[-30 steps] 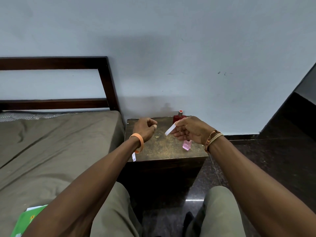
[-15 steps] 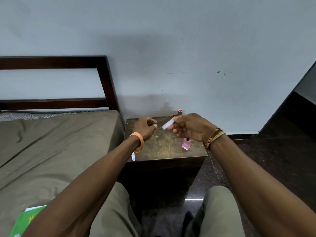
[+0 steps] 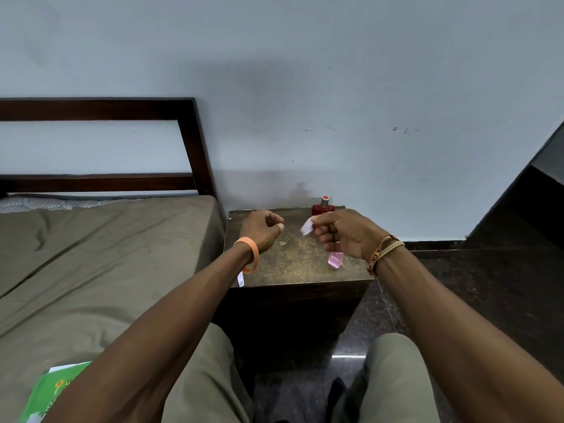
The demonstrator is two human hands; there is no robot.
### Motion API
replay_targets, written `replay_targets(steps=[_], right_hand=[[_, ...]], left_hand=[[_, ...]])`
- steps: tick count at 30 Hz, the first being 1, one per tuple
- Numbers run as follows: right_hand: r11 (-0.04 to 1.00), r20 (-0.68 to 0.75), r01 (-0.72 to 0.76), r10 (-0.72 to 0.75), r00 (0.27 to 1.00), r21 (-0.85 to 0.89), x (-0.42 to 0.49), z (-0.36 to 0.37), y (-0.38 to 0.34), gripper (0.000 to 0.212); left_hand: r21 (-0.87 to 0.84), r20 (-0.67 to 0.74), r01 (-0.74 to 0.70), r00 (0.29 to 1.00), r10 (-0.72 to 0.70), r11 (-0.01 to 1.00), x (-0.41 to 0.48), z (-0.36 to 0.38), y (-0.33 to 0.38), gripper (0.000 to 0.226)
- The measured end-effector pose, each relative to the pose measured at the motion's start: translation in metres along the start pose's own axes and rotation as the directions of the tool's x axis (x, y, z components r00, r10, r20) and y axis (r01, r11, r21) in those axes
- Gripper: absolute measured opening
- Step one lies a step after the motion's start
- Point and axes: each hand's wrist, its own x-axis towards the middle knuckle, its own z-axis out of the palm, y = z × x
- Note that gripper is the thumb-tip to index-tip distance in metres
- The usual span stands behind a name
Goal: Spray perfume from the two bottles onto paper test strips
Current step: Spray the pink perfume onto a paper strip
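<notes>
As I sit, stand (image 3: 293,264): at 12 o'clock, before my knees.
Right hand (image 3: 345,236): pinches strip (image 3: 307,228) by one end, free end toward 10 o'clock, kept clear for spray.
Left hand (image 3: 262,230): at 9 o'clock of strip, loosely curled, holding nothing visible.
Red bottle (image 3: 323,209): upright, 1 o'clock on stand, behind my right hand.
Pink bottle (image 3: 335,259): 4 o'clock, just under right hand; touching or not, I cannot tell.
</notes>
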Motion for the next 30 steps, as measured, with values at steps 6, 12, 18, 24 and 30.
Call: replay_targets(steps=[6, 12, 18, 24, 30], right_hand=[[0.999, 0.021, 0.037, -0.037, 0.999, -0.01, -0.002, 0.005, -0.008, 0.012], [0.968, 0.208, 0.011, -0.065, 0.976, 0.25, -0.006, -0.002, -0.016, 0.021], [0.996, 0.149, 0.065, -0.073, 0.986, 0.061, -0.002, 0.0, -0.015, 0.021], [0.989, 0.091, 0.069, -0.057, 0.994, -0.128, 0.012, 0.004, -0.005, 0.017], [0.962, 0.059, 0.049, -0.034, 0.998, -0.269, 0.038, 0.007, -0.007, 0.018]], left_hand=[[-0.026, -0.007, 0.014, 1.0, -0.014, 1.0, 0.0, 0.003, -0.002, 0.01], [-0.05, 0.0, 0.027, 1.0, -0.027, 0.998, 0.004, 0.002, -0.006, 0.013], [-0.071, 0.022, 0.045, 0.999, -0.043, 0.997, 0.007, 0.002, -0.012, 0.01], [-0.323, 0.17, 0.153, 0.98, -0.102, 0.934, 0.009, -0.001, -0.005, 0.014], [-0.371, 0.33, 0.247, 0.936, -0.122, 0.895, 0.017, 0.002, -0.004, 0.047]])
